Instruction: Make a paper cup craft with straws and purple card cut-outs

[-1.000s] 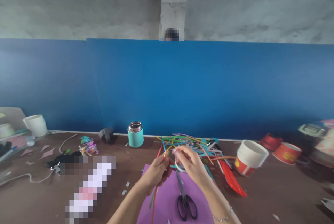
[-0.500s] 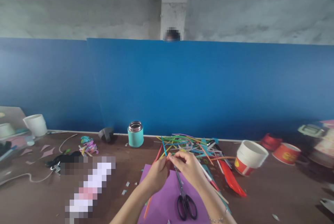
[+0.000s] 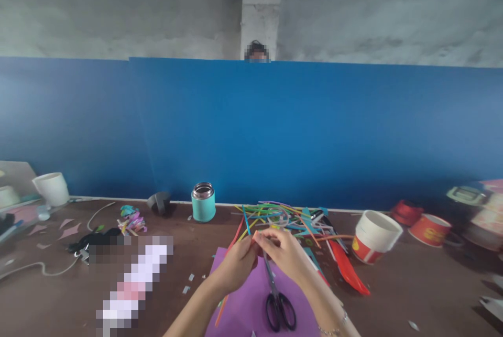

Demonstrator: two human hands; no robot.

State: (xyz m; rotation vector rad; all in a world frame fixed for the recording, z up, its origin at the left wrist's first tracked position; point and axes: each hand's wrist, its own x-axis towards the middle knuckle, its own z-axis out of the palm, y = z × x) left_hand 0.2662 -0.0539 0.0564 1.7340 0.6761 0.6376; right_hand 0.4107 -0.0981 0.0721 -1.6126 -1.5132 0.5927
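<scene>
Left hand [image 3: 237,264]: fingers curled closed, thumb on top, gripping an orange strip [image 3: 256,234] near its end; the rest of the grip is hidden.
Right hand [image 3: 282,248]: thumb and forefinger pinched together on the same end, touching the left fingertips; other fingers loosely bent.
Orange strip: end raised between both hands, above the purple sheet [image 3: 239,308]. An orange length [image 3: 221,312] hangs below the left hand; whether it is the same strip cannot be told.
Blue strip [image 3: 246,220]: rises just beyond the left thumb; its lower end is covered.
Scissors [image 3: 280,311]: black-handled, lying on the purple sheet, blades pointing away, tips by the right hand.
Strip pile [image 3: 271,208]: mixed colours, beyond the hands, near the blue partition [image 3: 275,132].
Jar [image 3: 203,207]: turquoise, upright, uncovered, left of the pile.
Paper cup [image 3: 376,232]: white, red and yellow, right of the pile.
</scene>
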